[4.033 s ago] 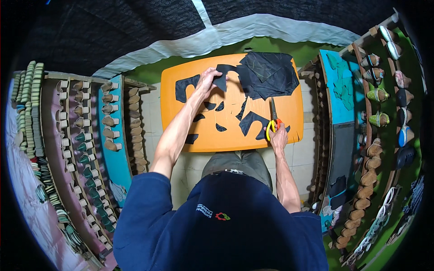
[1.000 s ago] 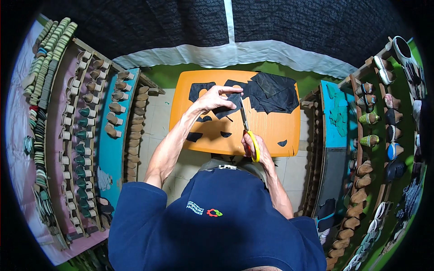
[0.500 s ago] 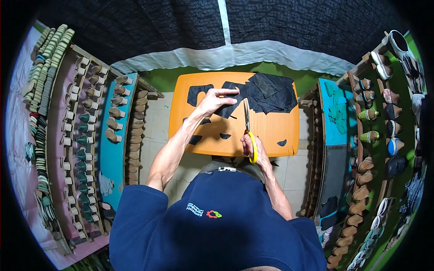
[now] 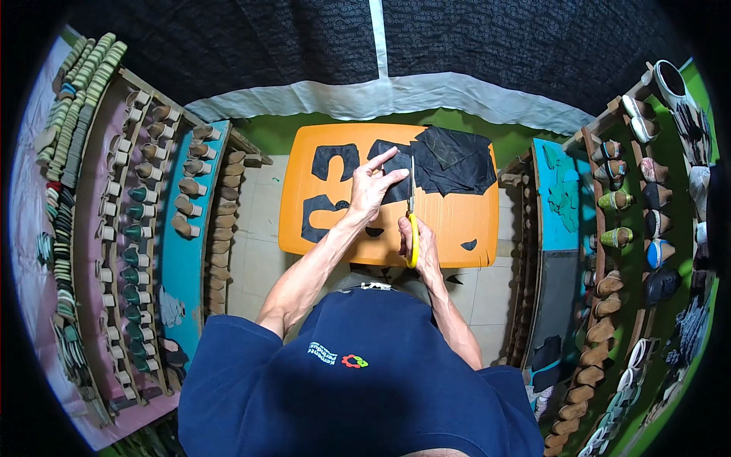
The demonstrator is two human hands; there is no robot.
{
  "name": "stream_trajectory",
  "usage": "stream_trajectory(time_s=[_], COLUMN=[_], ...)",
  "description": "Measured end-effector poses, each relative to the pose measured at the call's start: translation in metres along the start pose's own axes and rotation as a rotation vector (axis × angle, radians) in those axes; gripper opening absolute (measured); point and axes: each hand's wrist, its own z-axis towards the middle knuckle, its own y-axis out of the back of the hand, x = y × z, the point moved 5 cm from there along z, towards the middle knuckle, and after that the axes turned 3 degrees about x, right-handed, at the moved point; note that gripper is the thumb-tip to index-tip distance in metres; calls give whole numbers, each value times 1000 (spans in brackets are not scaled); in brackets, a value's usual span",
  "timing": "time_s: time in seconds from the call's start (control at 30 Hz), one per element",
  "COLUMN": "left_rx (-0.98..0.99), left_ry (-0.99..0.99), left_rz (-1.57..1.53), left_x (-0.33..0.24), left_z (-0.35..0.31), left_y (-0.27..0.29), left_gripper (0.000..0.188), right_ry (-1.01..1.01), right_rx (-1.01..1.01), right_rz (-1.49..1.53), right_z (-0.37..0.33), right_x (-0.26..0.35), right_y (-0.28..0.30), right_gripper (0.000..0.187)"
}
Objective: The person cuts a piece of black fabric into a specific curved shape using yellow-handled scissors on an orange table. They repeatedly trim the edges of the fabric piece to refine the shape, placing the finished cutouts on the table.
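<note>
My left hand (image 4: pixel 371 187) is over the orange table, its index finger and thumb stretched out and apart. A black fabric piece (image 4: pixel 399 192) shows behind those fingers; whether they touch it is hard to tell. In my right hand (image 4: pixel 421 242) is a pair of yellow-handled scissors (image 4: pixel 412 199), the narrow blades pointing away from me beside the left fingertips. Just right of the blades lies a heap of black fabric sheets (image 4: pixel 457 161). Two notched black pieces, one far (image 4: pixel 324 161) and one nearer (image 4: pixel 311 221), lie to the left.
Small black offcuts (image 4: pixel 469 245) lie on the orange table (image 4: pixel 449 221). Racks of wooden shoe forms (image 4: pixel 221 251) and sandals stand close on the left. More shoe shelves (image 4: pixel 601 305) line the right side, beside a blue panel with green scraps (image 4: pixel 563 190). A dark curtain (image 4: pixel 487 46) hangs behind.
My left hand has drawn slightly back and its finger and thumb have spread wider. The scissors have moved a little left and their blades look closer together.
</note>
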Motion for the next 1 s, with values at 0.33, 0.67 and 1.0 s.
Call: stream_trajectory(time_s=[0.33,0.67,1.0], left_rx=[-25,-48,60], left_ry=[-54,-61,62], left_rz=[27,-86,106], left_x=[0,-14,-10], left_z=[-1,-8,3], left_y=[-9,-21,10], left_gripper=[61,58,26], right_ry=[-2,-34,-41], right_rx=[-68,-99,35], right_rz=[50,128,283], right_z=[6,-2,-2], right_x=[-12,-3,-41], right_y=[4,4,10], right_gripper=[63,59,58])
